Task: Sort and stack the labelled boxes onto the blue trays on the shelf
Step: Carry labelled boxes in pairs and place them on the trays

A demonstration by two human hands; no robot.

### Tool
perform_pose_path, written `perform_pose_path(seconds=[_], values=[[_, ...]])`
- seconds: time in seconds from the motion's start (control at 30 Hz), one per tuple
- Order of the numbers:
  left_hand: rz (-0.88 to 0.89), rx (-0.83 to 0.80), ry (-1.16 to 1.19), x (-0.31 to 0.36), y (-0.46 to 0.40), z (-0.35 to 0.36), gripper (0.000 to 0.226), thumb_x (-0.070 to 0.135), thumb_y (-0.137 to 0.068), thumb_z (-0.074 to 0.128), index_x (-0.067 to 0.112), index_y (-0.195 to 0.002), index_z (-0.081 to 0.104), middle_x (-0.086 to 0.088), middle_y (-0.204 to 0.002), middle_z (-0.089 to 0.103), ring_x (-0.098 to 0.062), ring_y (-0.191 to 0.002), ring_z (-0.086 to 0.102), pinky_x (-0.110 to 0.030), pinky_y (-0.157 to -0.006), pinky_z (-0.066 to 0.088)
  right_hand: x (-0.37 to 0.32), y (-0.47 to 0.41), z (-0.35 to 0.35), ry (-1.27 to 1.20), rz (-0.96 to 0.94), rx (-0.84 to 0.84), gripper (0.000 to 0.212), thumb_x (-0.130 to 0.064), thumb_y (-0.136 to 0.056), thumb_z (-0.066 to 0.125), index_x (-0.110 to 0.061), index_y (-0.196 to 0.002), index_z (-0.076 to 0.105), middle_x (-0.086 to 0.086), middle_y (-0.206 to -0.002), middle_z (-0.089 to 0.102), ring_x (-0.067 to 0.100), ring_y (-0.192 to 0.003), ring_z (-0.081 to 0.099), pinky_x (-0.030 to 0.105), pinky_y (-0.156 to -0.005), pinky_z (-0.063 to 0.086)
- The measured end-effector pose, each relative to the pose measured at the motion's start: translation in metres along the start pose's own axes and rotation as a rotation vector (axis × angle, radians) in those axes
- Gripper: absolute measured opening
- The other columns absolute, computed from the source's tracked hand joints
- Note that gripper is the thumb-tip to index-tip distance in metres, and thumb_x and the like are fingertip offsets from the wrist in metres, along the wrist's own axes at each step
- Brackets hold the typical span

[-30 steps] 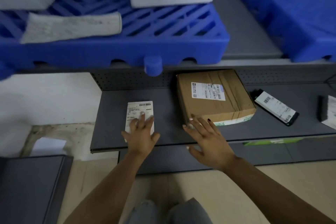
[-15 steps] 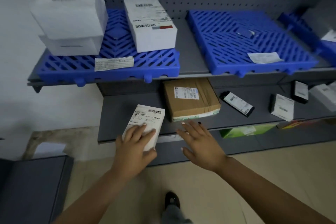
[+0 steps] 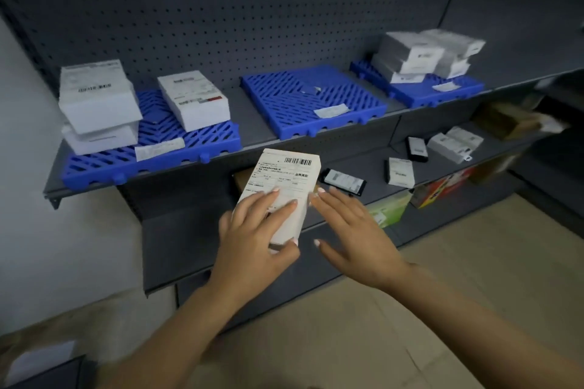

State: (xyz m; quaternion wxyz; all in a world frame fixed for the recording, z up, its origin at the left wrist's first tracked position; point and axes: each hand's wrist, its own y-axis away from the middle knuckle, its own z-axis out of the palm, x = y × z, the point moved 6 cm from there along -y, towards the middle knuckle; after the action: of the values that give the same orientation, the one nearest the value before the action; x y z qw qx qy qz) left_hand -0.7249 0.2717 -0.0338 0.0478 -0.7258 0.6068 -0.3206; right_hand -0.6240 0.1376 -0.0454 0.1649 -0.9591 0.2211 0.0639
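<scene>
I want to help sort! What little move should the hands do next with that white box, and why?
Probably lift the white box toward a blue tray on the upper shelf. The left hand grips it below shelf height, label up, and the right hand is open beside it, so it could steady the other side. Which tray fits its label I cannot tell.

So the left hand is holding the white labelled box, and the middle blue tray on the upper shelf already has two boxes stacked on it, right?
Not quite. The left hand does hold the white labelled box, but the head view shows the middle blue tray carries only loose paper labels, no boxes.
</scene>
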Motion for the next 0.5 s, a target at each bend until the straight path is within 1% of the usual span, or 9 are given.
perform_pose_path(seconds=[0.07,0.13,0.27,0.37,0.5], values=[[0.042,0.015,0.016,0.022,-0.018,-0.005,0.057,0.044,-0.073,0.048,0.031,-0.128,0.057,0.005,-0.142,0.045,-0.016,-0.131,0.033,-0.042,-0.1,0.026,0.011,0.004,-0.027,0.016,0.028,0.041,0.071,-0.045,-0.089,0.046,-0.023,-0.15,0.018,-0.001,-0.156,0.023,0.016,-0.145,0.012,0.041,-0.116,0.017],[0.082,0.037,0.03,0.043,-0.037,-0.007,0.056,0.045,-0.074,0.048,0.031,-0.128,0.057,0.005,-0.141,0.046,-0.016,-0.131,0.033,-0.041,-0.1,0.026,0.023,0.006,-0.051,0.036,0.05,0.075,0.071,-0.049,-0.089,0.04,-0.022,-0.15,0.017,-0.002,-0.156,0.022,0.015,-0.145,0.01,0.041,-0.117,0.017],[0.134,0.062,0.04,0.082,-0.08,-0.002,0.056,0.047,-0.074,0.047,0.033,-0.127,0.057,0.006,-0.14,0.046,-0.015,-0.13,0.033,-0.041,-0.1,0.026,0.06,0.007,-0.088,0.058,0.085,0.13,0.073,-0.046,-0.09,0.047,-0.021,-0.15,0.016,-0.003,-0.156,0.022,0.016,-0.145,0.01,0.045,-0.116,0.022],[0.15,0.046,0.02,0.104,-0.111,0.01,0.058,0.051,-0.075,0.043,0.036,-0.13,0.053,0.008,-0.143,0.042,-0.012,-0.132,0.028,-0.041,-0.102,0.022,0.089,0.005,-0.111,0.083,0.099,0.142,0.072,-0.047,-0.09,0.043,-0.023,-0.151,0.012,-0.005,-0.157,0.017,0.014,-0.146,0.005,0.042,-0.118,0.016],[0.143,0.066,0.012,0.14,-0.159,0.032,0.06,0.055,-0.074,0.039,0.037,-0.13,0.053,0.011,-0.144,0.041,-0.007,-0.132,0.022,-0.037,-0.102,0.019,0.14,0.004,-0.143,0.128,0.102,0.158,0.071,-0.044,-0.092,0.048,-0.024,-0.151,0.013,-0.002,-0.157,0.019,0.018,-0.145,0.009,0.039,-0.117,0.012]])
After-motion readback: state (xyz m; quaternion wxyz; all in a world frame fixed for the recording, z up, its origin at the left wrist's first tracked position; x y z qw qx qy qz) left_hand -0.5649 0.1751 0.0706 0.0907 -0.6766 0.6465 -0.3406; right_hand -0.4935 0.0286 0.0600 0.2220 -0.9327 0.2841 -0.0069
